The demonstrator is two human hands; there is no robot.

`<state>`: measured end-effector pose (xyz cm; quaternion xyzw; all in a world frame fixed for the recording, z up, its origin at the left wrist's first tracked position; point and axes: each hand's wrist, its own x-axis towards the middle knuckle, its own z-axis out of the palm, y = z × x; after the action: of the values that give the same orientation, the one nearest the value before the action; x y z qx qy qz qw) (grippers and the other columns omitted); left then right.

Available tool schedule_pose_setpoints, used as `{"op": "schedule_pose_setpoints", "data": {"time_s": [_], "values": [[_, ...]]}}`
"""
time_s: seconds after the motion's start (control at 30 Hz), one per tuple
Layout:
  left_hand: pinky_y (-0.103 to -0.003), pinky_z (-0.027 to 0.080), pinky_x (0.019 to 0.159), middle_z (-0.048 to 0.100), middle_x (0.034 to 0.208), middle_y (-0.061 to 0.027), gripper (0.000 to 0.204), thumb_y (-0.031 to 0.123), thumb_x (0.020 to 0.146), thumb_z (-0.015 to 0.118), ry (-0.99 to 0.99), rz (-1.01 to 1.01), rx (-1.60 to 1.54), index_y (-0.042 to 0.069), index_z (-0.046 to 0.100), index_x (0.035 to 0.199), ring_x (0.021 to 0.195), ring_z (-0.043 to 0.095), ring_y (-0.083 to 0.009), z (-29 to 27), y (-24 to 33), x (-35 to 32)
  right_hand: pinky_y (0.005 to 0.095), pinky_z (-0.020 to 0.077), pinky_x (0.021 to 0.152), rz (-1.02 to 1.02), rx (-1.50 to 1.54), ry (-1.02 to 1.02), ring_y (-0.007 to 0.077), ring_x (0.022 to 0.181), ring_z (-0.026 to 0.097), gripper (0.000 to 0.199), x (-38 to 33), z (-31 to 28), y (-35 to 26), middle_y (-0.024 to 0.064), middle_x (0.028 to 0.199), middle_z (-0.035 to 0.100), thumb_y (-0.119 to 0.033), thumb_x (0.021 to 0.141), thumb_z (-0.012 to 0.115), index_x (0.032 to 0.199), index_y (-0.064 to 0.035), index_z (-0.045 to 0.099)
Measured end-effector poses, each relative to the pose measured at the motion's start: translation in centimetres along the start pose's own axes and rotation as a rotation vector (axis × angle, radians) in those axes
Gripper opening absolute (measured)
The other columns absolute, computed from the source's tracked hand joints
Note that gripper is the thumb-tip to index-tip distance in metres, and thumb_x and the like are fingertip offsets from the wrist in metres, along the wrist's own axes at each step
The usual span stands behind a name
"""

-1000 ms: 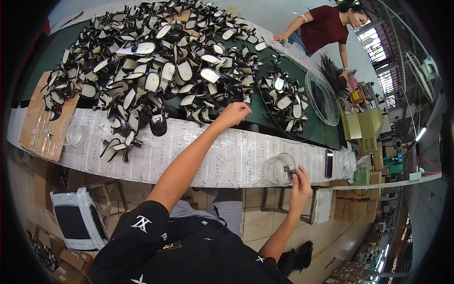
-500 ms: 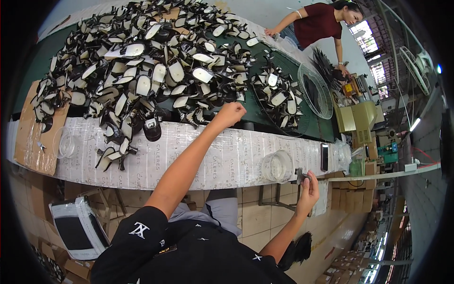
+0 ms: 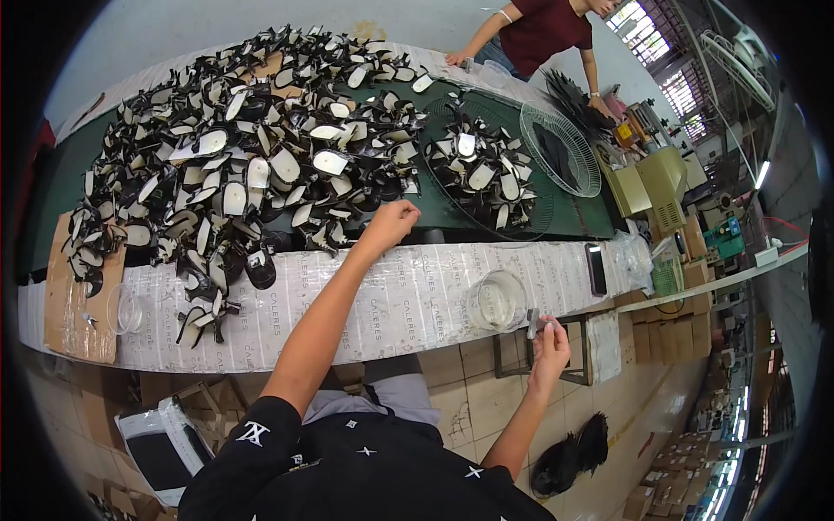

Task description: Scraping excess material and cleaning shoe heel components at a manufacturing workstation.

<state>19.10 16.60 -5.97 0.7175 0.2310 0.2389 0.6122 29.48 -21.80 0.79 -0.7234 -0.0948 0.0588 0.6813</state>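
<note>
1. My left hand (image 3: 393, 219) reaches over the paper-covered surface (image 3: 408, 300), fingers curled closed at the near edge of the heap of black-and-white shoe parts (image 3: 252, 165); I cannot tell whether it grips one.
2. My right hand (image 3: 549, 340) pinches a small grey piece (image 3: 533, 323), off the surface edge beside the clear glass bowl (image 3: 497, 300).
3. A phone (image 3: 597, 268) lies just beyond the bowl.
4. Another person (image 3: 543, 30) leans on the far side.
</note>
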Motion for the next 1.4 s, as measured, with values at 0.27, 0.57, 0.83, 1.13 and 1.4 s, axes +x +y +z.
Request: {"op": "schedule_pose_setpoints", "data": {"time_s": [0.27, 0.57, 0.83, 1.13, 1.4], "values": [[-0.027, 0.038, 0.045, 0.058, 0.063, -0.0031, 0.026, 0.019, 0.095, 0.058, -0.016, -0.026, 0.02, -0.004, 0.066, 0.104, 0.047, 0.05, -0.0091, 0.1, 0.0, 0.0, 0.0222, 0.0483, 0.073, -0.105, -0.055, 0.019, 0.0072, 0.084, 0.057, 0.023, 0.1, 0.6, -0.3, 0.0037, 0.104, 0.065, -0.015, 0.1, 0.061, 0.117, 0.0003, 0.066], [-0.032, 0.049, 0.058, 0.066, 0.068, -0.0101, 0.026, 0.018, 0.091, 0.057, -0.005, -0.008, 0.101, -0.004, 0.068, 0.101, 0.059, 0.062, -0.0168, 0.1, 0.7, -0.4, 0.0247, 0.0495, 0.079, -0.197, -0.169, 0.076, 0.0104, 0.091, 0.06, 0.025, -1.0, 0.4, 0.1, 0.0062, 0.109, 0.065, -0.015, 0.1, 0.06, 0.118, 0.002, 0.065], [-0.032, 0.049, 0.059, 0.066, 0.068, -0.0121, 0.025, 0.016, 0.091, 0.057, 0.007, 0.056, 0.17, -0.005, 0.068, 0.1, 0.061, 0.063, -0.0187, 0.1, 0.9, -0.8, 0.0304, 0.0505, 0.09, -0.491, -0.359, -0.065, 0.0213, 0.111, 0.06, 0.021, -1.9, 0.8, -0.7, 0.0133, 0.128, 0.06, -0.008, 0.099, 0.059, 0.114, 0.0049, 0.066], [-0.034, 0.05, 0.06, 0.067, 0.07, -0.0136, 0.026, 0.017, 0.091, 0.057, -0.002, 0.021, 0.165, -0.005, 0.068, 0.102, 0.06, 0.063, -0.0208, 0.0, 1.4, -1.1, 0.0314, 0.0511, 0.089, -0.545, -0.48, -0.099, 0.0228, 0.109, 0.061, 0.019, -2.5, 0.6, -1.4, 0.0124, 0.127, 0.061, -0.009, 0.099, 0.06, 0.111, 0.0013, 0.069], [-0.035, 0.05, 0.062, 0.067, 0.072, -0.0158, 0.028, 0.02, 0.092, 0.057, 0.014, 0.08, 0.206, -0.004, 0.068, 0.104, 0.063, 0.065, -0.0239, 0.2, 0.4, -0.7, 0.0328, 0.0519, 0.088, -0.649, -0.645, -0.097, 0.0265, 0.108, 0.063, 0.017, -3.0, -0.3, -1.5, 0.0135, 0.122, 0.064, -0.007, 0.096, 0.063, 0.109, 0.0001, 0.071]]}}
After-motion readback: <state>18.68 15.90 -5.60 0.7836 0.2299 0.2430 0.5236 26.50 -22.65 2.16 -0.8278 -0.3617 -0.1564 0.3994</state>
